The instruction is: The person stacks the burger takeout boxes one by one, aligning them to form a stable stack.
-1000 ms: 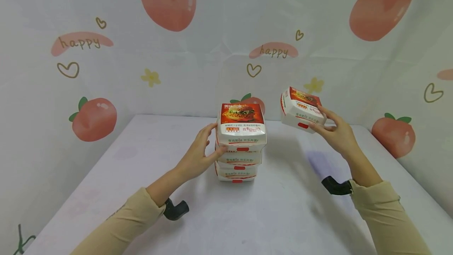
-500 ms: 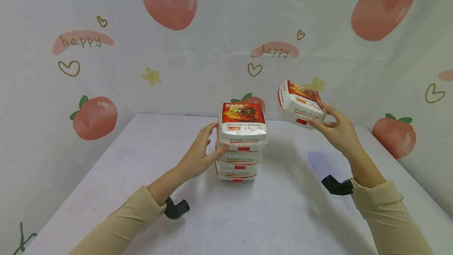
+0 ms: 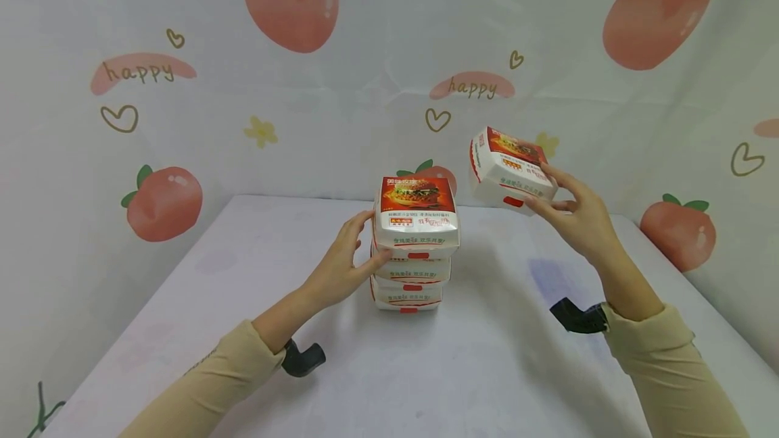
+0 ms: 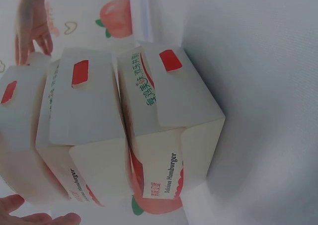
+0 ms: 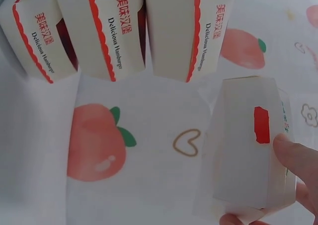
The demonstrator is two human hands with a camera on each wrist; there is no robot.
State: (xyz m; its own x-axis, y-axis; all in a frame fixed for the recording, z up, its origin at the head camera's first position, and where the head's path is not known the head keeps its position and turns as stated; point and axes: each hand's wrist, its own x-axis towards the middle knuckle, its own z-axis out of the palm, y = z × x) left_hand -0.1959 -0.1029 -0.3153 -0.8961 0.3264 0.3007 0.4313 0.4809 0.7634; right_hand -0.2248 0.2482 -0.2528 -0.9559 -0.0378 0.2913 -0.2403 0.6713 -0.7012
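Three white hamburger boxes with red burger-picture lids stand in a stack (image 3: 414,276) at mid-table. My left hand (image 3: 341,262) rests at the left side of the top box (image 3: 417,215), its thumb by the front corner and its fingers along the side. In the left wrist view its fingertips (image 4: 39,218) show at the lower left beside the stack. To the right of the stack, my right hand (image 3: 578,218) grips another hamburger box (image 3: 508,167) by its right side, tilted, in the air. The right wrist view shows that box (image 5: 246,140) with the thumb on its front edge.
The table (image 3: 304,384) is covered in white cloth. Behind it hangs a white backdrop (image 3: 365,32) printed with peaches, hearts and flowers. Black curved pieces (image 3: 304,359) are worn at both wrists.
My right hand has raised the held hamburger box and brought it a little left, toward the stack. My left hand and the stack have stayed in place.
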